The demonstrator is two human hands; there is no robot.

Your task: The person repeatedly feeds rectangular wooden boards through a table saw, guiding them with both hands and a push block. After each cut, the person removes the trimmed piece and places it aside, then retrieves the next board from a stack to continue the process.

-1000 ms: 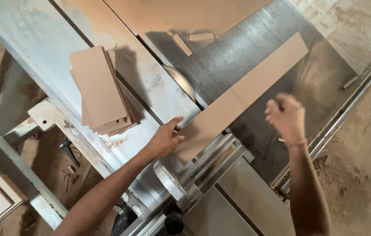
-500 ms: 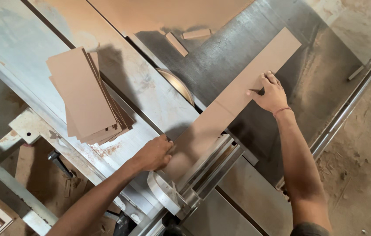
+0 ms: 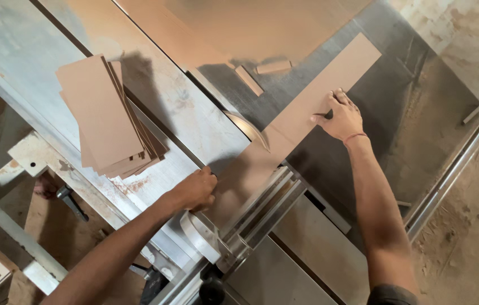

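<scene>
A long, narrow strip of brown fibreboard (image 3: 301,121) lies flat on the metal desk (image 3: 194,121) of a table saw, running diagonally from the upper right down toward the lower middle of the view. The right hand (image 3: 338,117) rests palm down on the upper half of the strip, fingers spread flat on its surface, pressing rather than closing around anything. The left hand (image 3: 195,190) sits at the strip's near end, its grip curled against the board's left edge there, fingers bent together on the edge; whether the thumb goes under the board cannot be told.

The curved rim of the saw blade (image 3: 249,129) rises from the desk just beside the strip's left edge, between the two hands. An aluminium fence rail (image 3: 262,212) lies against the near end of the strip, just right of the left hand.

On the lighter sliding part of the desk to the left sits a stack of cut fibreboard panels (image 3: 106,116), slightly fanned, well apart from the strip. Two small offcuts (image 3: 262,73) lie on the desk beyond the blade, near the strip's far end. A large fibreboard sheet (image 3: 250,25) covers the top of the view. Sawdust coats the floor (image 3: 465,226) at the right.
</scene>
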